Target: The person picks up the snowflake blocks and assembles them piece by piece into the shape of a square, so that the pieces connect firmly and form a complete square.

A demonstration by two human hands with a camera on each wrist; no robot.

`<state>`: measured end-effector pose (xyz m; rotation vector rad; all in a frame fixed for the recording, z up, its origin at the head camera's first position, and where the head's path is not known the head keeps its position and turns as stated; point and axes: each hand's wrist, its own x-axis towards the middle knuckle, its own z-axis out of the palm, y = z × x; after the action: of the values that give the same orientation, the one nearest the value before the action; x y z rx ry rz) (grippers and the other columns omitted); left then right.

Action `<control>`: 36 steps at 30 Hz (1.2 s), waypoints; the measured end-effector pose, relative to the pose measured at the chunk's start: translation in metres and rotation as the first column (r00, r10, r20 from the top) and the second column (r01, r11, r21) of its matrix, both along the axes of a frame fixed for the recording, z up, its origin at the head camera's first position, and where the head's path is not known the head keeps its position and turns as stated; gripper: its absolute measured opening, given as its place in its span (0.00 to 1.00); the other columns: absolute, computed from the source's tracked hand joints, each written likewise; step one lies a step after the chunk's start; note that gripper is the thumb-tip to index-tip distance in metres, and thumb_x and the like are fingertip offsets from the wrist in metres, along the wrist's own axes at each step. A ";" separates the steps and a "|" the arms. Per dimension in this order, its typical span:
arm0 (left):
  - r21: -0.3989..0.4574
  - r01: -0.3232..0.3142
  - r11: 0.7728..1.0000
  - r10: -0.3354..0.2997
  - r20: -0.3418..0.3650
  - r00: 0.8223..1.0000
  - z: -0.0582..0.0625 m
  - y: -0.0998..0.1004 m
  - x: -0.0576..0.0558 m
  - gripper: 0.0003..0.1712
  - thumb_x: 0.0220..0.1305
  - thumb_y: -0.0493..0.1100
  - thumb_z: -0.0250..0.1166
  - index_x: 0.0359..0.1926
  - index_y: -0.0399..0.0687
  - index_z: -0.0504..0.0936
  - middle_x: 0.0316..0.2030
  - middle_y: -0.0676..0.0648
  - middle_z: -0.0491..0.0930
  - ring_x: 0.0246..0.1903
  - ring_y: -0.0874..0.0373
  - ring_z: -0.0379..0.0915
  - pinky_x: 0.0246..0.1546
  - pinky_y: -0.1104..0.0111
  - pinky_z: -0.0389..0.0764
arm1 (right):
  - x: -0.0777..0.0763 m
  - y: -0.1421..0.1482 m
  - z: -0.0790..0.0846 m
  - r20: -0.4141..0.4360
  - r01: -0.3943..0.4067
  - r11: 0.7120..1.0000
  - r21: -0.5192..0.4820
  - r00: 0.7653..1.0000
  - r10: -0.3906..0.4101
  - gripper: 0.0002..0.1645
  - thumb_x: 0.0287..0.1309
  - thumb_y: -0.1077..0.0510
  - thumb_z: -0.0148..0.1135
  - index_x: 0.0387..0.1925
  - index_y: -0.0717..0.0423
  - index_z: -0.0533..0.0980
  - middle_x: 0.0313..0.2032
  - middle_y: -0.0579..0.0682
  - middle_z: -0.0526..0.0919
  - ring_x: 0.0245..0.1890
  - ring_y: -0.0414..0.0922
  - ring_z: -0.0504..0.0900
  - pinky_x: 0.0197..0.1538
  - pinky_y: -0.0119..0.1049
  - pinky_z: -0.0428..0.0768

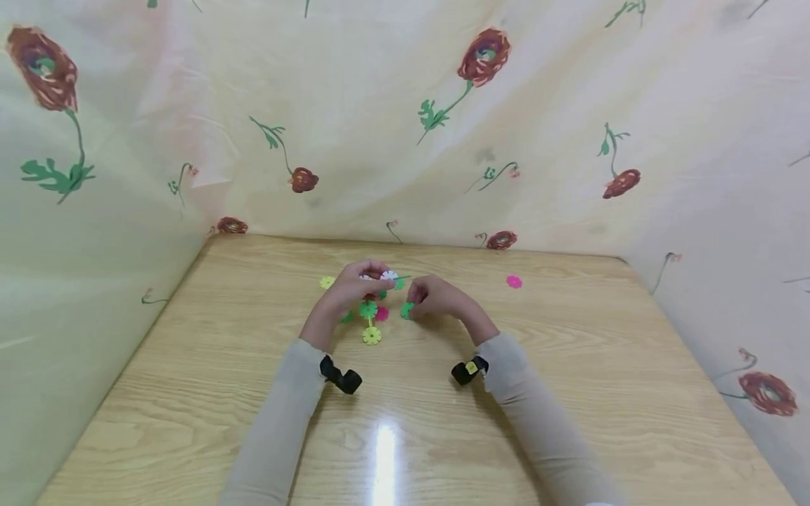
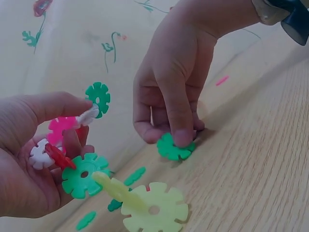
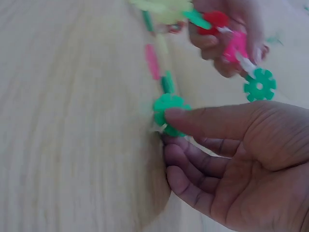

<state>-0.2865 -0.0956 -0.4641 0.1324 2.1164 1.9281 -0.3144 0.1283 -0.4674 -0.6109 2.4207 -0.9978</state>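
In my left hand [image 1: 354, 287] is a chain of notched plastic snowflake discs slotted together. A green disc [image 2: 92, 92] forms one end beyond the thumb. White and pink discs [image 2: 59, 128], a red disc [image 2: 60, 157] and another green disc [image 2: 77, 185] follow. Two yellow discs, one of them a large yellow disc [image 2: 169, 205], hang at the other end. My right hand [image 1: 439, 296] pinches a single green snowflake disc [image 3: 166, 104] between thumb and fingers, low at the tabletop and apart from the chain.
Loose discs lie on the wooden table [image 1: 569, 365] around the hands, among them a yellow disc [image 1: 326, 282] and a pink disc [image 1: 382, 314]. Farther right lies another pink disc [image 1: 515, 282]. A flowered cloth [image 1: 380, 140] stands behind the table and along its sides.
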 end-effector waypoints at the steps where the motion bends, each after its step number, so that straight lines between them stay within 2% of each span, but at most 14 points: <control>1: -0.003 0.000 1.000 0.000 -0.001 1.000 -0.001 0.000 0.000 0.18 0.65 0.43 0.71 0.52 0.42 0.79 0.43 0.48 0.74 0.38 0.47 0.78 0.35 0.70 0.79 | -0.001 0.002 -0.001 0.013 0.017 1.000 -0.017 1.000 -0.017 0.11 0.56 0.65 0.72 0.38 0.61 0.77 0.31 0.48 0.76 0.33 0.43 0.72 0.38 0.33 0.72; 3: -0.006 0.000 1.000 0.000 0.002 1.000 -0.001 0.002 0.000 0.19 0.65 0.45 0.72 0.53 0.43 0.79 0.44 0.47 0.74 0.41 0.43 0.79 0.36 0.69 0.80 | -0.003 0.006 -0.003 0.029 0.043 0.998 -0.039 0.999 -0.042 0.11 0.57 0.66 0.72 0.39 0.62 0.78 0.29 0.47 0.75 0.31 0.42 0.72 0.36 0.32 0.72; 6: -0.012 -0.003 1.000 0.003 0.006 1.000 -0.003 0.003 0.000 0.19 0.66 0.47 0.72 0.52 0.44 0.79 0.44 0.48 0.74 0.42 0.42 0.79 0.38 0.68 0.80 | -0.004 0.012 -0.005 0.046 0.062 0.996 -0.064 0.997 -0.060 0.11 0.58 0.65 0.71 0.43 0.62 0.80 0.28 0.46 0.75 0.29 0.41 0.72 0.34 0.32 0.72; 10: -0.012 -0.015 1.000 0.015 0.005 1.000 -0.002 0.003 0.001 0.15 0.66 0.47 0.71 0.49 0.47 0.79 0.40 0.49 0.77 0.36 0.50 0.76 0.36 0.68 0.78 | -0.004 0.017 -0.001 0.038 0.077 0.993 -0.093 0.997 -0.073 0.13 0.62 0.62 0.69 0.47 0.63 0.81 0.30 0.48 0.78 0.30 0.42 0.74 0.36 0.33 0.76; 13: -0.006 -0.022 1.000 0.022 0.002 1.000 -0.001 0.002 0.000 0.14 0.66 0.47 0.72 0.47 0.48 0.80 0.36 0.48 0.79 0.32 0.55 0.74 0.35 0.68 0.77 | -0.003 0.020 0.005 0.024 0.116 0.982 -0.151 0.993 -0.114 0.12 0.64 0.62 0.67 0.47 0.64 0.80 0.33 0.50 0.81 0.32 0.43 0.78 0.38 0.35 0.80; 15: -0.005 -0.026 1.000 0.026 0.003 1.000 0.000 0.001 0.000 0.14 0.66 0.47 0.71 0.47 0.48 0.80 0.36 0.48 0.80 0.32 0.55 0.74 0.35 0.68 0.77 | -0.004 0.021 0.008 0.025 0.154 0.963 -0.222 0.988 -0.152 0.12 0.65 0.63 0.65 0.48 0.64 0.79 0.34 0.51 0.82 0.34 0.45 0.80 0.41 0.38 0.82; 19: -0.008 -0.039 0.999 0.039 0.017 0.999 0.002 -0.001 -0.001 0.16 0.66 0.48 0.71 0.50 0.47 0.80 0.41 0.44 0.83 0.33 0.55 0.74 0.37 0.68 0.77 | -0.006 0.022 0.014 0.041 0.209 0.900 -0.382 0.977 -0.209 0.14 0.68 0.63 0.64 0.52 0.66 0.78 0.37 0.51 0.83 0.36 0.48 0.83 0.47 0.46 0.84; 24: -0.013 -0.049 0.999 0.050 0.036 0.998 0.002 -0.002 -0.003 0.18 0.66 0.49 0.71 0.52 0.47 0.80 0.47 0.39 0.83 0.31 0.57 0.73 0.38 0.67 0.76 | -0.005 0.020 0.018 0.067 0.257 0.837 -0.483 0.964 -0.257 0.16 0.67 0.62 0.66 0.53 0.66 0.77 0.36 0.45 0.83 0.35 0.42 0.84 0.51 0.48 0.84; 28: -0.007 -0.047 0.999 0.047 0.036 0.998 0.001 -0.002 -0.003 0.18 0.66 0.49 0.71 0.51 0.47 0.80 0.45 0.39 0.83 0.31 0.57 0.72 0.38 0.67 0.76 | -0.003 0.016 0.020 0.071 0.260 0.826 -0.499 0.963 -0.260 0.16 0.66 0.62 0.67 0.52 0.66 0.78 0.35 0.43 0.84 0.33 0.38 0.84 0.52 0.49 0.84; 36: 0.014 -0.043 0.999 0.043 0.037 0.998 -0.002 0.000 -0.002 0.16 0.66 0.48 0.71 0.49 0.47 0.80 0.42 0.37 0.82 0.30 0.58 0.72 0.36 0.67 0.75 | -0.002 0.016 0.016 0.059 0.235 0.815 -0.529 0.969 -0.241 0.14 0.66 0.65 0.66 0.50 0.68 0.78 0.35 0.45 0.84 0.32 0.38 0.83 0.47 0.44 0.86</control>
<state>-0.2885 -0.0956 -0.4659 0.0548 2.0990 1.9549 -0.3162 0.1447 -0.4509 -0.4878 2.2564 -1.8133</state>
